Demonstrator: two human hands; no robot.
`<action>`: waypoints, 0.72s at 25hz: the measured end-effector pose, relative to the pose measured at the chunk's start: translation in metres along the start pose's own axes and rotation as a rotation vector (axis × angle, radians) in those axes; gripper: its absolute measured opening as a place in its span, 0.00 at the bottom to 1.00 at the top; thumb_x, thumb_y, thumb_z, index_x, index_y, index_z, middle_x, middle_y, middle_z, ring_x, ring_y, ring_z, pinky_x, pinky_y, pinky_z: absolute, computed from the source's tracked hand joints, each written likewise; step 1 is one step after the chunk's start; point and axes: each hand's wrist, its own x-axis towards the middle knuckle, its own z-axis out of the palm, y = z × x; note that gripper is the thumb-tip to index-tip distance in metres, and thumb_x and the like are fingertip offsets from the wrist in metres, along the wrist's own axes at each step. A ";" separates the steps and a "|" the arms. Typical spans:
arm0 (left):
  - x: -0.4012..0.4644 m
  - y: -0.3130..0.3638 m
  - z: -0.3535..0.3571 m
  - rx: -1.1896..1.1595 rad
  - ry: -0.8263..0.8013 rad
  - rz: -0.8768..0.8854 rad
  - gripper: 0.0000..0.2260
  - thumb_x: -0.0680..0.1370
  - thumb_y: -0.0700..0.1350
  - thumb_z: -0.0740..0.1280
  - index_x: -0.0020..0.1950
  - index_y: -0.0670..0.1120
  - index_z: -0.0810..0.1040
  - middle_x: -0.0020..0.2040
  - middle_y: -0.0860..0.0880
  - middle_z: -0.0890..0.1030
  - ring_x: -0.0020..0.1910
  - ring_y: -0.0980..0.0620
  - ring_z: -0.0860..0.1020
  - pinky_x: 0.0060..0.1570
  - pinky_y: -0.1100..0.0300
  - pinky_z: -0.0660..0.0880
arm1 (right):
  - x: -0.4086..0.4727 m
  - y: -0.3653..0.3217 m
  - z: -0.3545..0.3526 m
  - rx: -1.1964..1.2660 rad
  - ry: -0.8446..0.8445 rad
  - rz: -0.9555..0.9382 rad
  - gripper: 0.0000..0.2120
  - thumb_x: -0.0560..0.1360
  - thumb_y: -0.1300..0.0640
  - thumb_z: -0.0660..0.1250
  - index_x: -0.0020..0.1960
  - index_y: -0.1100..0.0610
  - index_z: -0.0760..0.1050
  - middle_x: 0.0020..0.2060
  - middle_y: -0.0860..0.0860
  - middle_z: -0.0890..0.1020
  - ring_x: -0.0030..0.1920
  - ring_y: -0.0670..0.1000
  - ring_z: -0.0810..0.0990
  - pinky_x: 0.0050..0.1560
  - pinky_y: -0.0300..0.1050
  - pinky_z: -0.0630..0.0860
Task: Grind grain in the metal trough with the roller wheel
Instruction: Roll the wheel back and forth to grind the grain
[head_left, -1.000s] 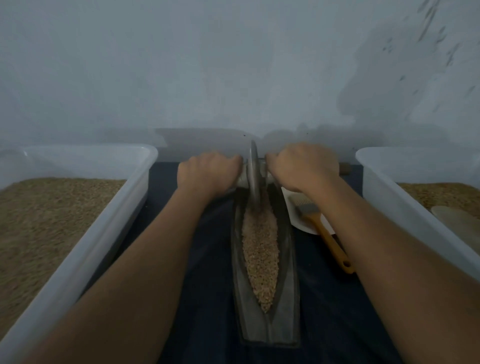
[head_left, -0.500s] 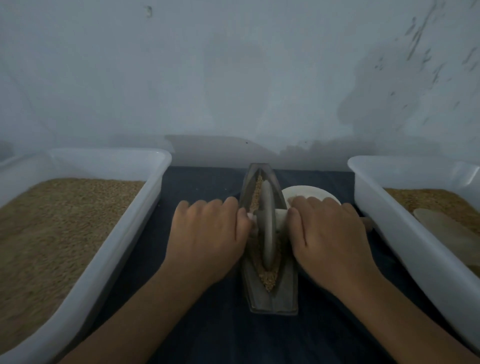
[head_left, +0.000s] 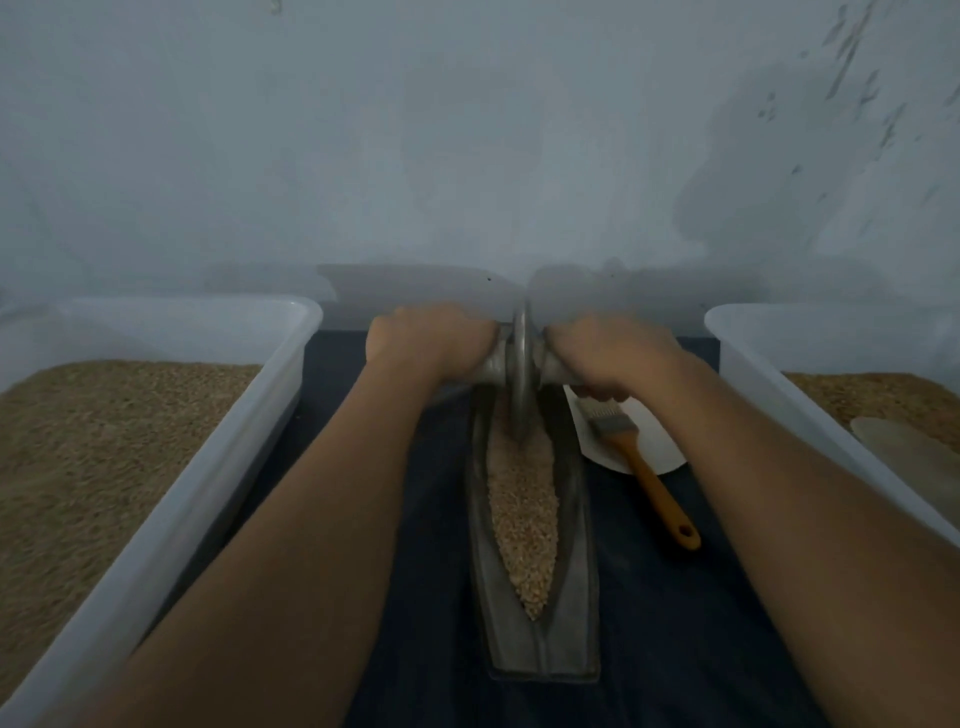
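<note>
Nearest, the metal trough (head_left: 537, 639) lies lengthwise on dark cloth (head_left: 675, 623), grain (head_left: 522, 519) heaped along its channel. Orange-handled brush (head_left: 644, 473) just right, bristles on a white plate (head_left: 660, 447). At the trough's far end the roller wheel (head_left: 521, 374) stands upright in the grain. Left hand (head_left: 431, 338) and right hand (head_left: 608, 353) each grip an axle end, fingers curled. White bins (head_left: 223, 447) of grain flank both sides.

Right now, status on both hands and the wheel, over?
Left hand and right hand each grip the axle. Roller wheel at trough's far end, in grain. Brush lies right, clear of the trough.
</note>
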 end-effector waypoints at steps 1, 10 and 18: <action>0.002 0.000 -0.001 -0.017 -0.017 -0.001 0.25 0.81 0.63 0.51 0.46 0.47 0.79 0.57 0.42 0.83 0.52 0.40 0.78 0.51 0.47 0.67 | 0.001 0.000 0.000 0.024 0.007 -0.002 0.27 0.84 0.41 0.48 0.42 0.55 0.78 0.33 0.52 0.82 0.35 0.53 0.80 0.43 0.51 0.76; -0.152 -0.017 0.014 0.275 0.335 0.348 0.13 0.84 0.50 0.58 0.40 0.51 0.65 0.31 0.54 0.66 0.26 0.51 0.66 0.29 0.56 0.64 | -0.135 -0.019 0.037 -0.108 0.588 -0.210 0.21 0.84 0.46 0.45 0.36 0.49 0.66 0.28 0.43 0.66 0.28 0.46 0.65 0.34 0.47 0.65; -0.122 -0.013 0.003 0.403 0.302 0.370 0.13 0.76 0.54 0.55 0.39 0.47 0.72 0.32 0.50 0.68 0.28 0.49 0.65 0.30 0.59 0.57 | -0.109 -0.013 0.032 -0.122 0.484 -0.133 0.22 0.80 0.45 0.43 0.33 0.51 0.64 0.27 0.44 0.67 0.27 0.46 0.65 0.32 0.44 0.60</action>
